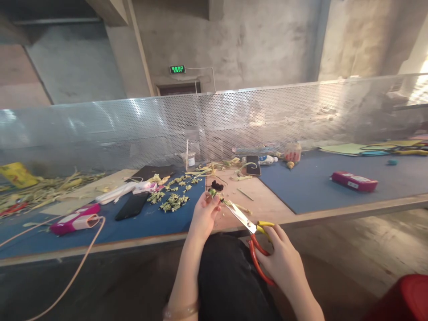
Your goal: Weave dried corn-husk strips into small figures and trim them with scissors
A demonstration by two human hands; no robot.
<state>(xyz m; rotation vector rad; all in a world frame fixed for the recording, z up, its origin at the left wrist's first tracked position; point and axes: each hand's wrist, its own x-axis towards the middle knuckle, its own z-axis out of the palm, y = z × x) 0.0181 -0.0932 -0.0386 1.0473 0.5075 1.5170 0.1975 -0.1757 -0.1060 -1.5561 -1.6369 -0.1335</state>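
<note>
Green sprig (211, 192) pinched in left hand (204, 216); right hand (284, 263) grips scissors (241, 217) just beside it.

I see bright daylight flaring at upper right; glare washes the perforated screen (384, 102); edges bow and blur softly.

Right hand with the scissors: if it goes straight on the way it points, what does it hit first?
Probably the green strip pinched in the fingers of the left hand. The scissors point up-left and their tips lie right by it, though depth is hard to judge.
</note>
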